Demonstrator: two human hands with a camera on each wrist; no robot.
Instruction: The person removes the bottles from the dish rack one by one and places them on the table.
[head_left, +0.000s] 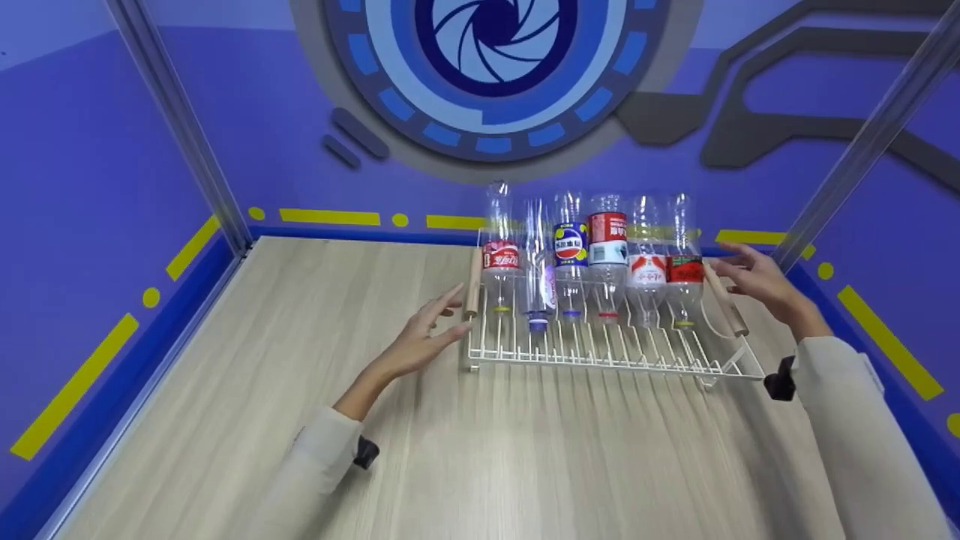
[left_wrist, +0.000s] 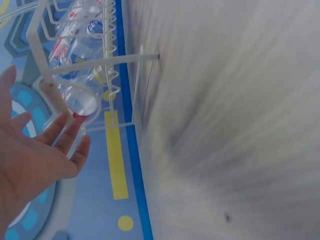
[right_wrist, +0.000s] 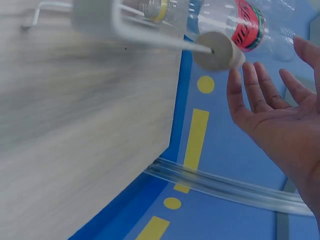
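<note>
A person is standing at a pale wooden bench walled in purple, both arms reaching forward in light sleeves. The left hand is hovering just beside the left wooden handle of a white wire rack, fingers straight and spread, grip apart, holding nothing. The palm is facing the handle, not quite touching it as far as the views show.

The rack is sitting on the bench toward the back wall, right of centre. Six clear plastic bottles are standing in it upside down in a row, caps low between the wires, labels red, blue and white. They are looking empty, so the load is probably light but top-heavy and apt to rattle or tip if the rack tilts. The wire frame seems stiff; the two wooden handles look like the sound places to take hold.

The right hand is hanging near the right handle, fingers relaxed and open, grip likewise apart, palm turned inward.
</note>
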